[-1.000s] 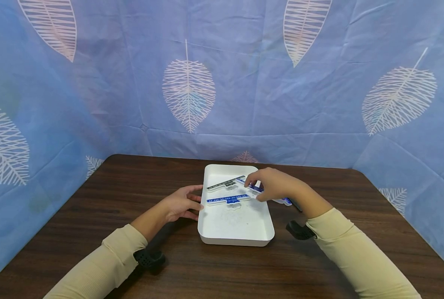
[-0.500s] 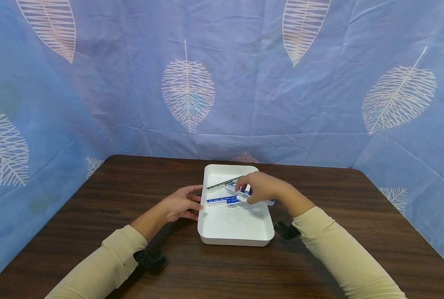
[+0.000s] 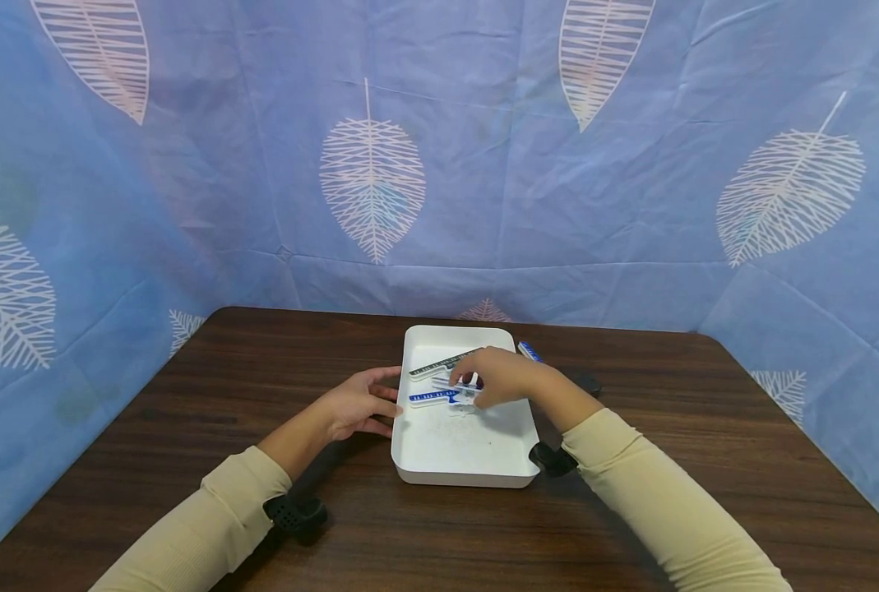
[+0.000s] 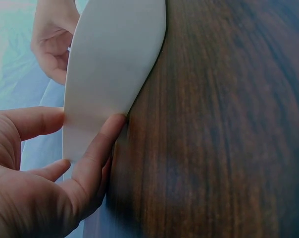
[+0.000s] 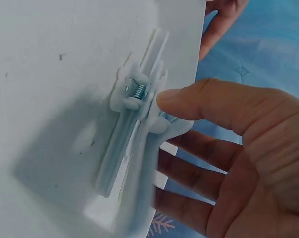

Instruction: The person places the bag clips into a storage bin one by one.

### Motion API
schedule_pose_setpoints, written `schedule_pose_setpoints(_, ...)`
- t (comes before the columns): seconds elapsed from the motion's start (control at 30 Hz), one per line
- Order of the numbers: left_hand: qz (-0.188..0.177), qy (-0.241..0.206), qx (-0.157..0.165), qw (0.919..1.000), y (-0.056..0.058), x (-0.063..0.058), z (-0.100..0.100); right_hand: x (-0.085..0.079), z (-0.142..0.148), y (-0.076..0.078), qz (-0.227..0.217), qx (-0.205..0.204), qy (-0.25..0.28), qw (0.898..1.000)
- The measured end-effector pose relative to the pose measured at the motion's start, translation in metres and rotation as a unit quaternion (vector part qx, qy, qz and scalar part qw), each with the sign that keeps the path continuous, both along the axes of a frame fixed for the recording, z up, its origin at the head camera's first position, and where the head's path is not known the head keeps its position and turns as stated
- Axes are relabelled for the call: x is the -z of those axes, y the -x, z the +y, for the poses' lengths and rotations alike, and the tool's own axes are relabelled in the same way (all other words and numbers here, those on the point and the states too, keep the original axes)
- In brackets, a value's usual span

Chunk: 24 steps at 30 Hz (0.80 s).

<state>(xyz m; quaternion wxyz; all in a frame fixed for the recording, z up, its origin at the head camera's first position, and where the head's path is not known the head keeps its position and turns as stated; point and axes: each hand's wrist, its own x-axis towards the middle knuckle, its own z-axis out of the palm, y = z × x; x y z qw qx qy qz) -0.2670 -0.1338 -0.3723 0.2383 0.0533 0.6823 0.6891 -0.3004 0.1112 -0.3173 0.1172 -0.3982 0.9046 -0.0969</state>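
Observation:
In the head view a white tray [image 3: 469, 452] stands on the table. My left hand [image 3: 365, 403] lies at its left wall; in the left wrist view the extended fingers [image 4: 95, 153] touch the outer side and the rim. Over the tray, my right hand [image 3: 501, 376] pinches a white-backed spring clip [image 5: 142, 183] between thumb and fingers. A blue clip [image 3: 427, 398] with a piano-key pattern lies just below it, its right part covered. Behind that lies a black clip [image 3: 435, 366], slanted, with its far end under the hand.
Another blue clip [image 3: 529, 352] lies on the table [image 3: 668, 411] beyond the tray's right side. A dark object [image 3: 587, 384] shows beside the right forearm, partly hidden. A blue leaf-print cloth [image 3: 454, 205] hangs behind the table.
My right hand has moved left and slightly down over the tray, carrying the pinched clip from the right rim to beside the blue one. The left hand has stayed put.

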Motion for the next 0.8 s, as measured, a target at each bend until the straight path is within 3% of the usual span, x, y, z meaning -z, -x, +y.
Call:
schedule_pose_setpoints(0.3, 0.003, 0.001, -0.001, 1.0, 0.0007, 0.0008, 0.0003, 0.0026, -0.0038, -0.0013, 0.005, 0.03, -0.005, 1.0)
schedule_pose_setpoints(0.8, 0.0, 0.002, -0.001, 1.0, -0.0003, -0.0002, 0.0002, -0.0061, 0.0047, -0.005, 0.032, 0.018, 0.027, 0.999)
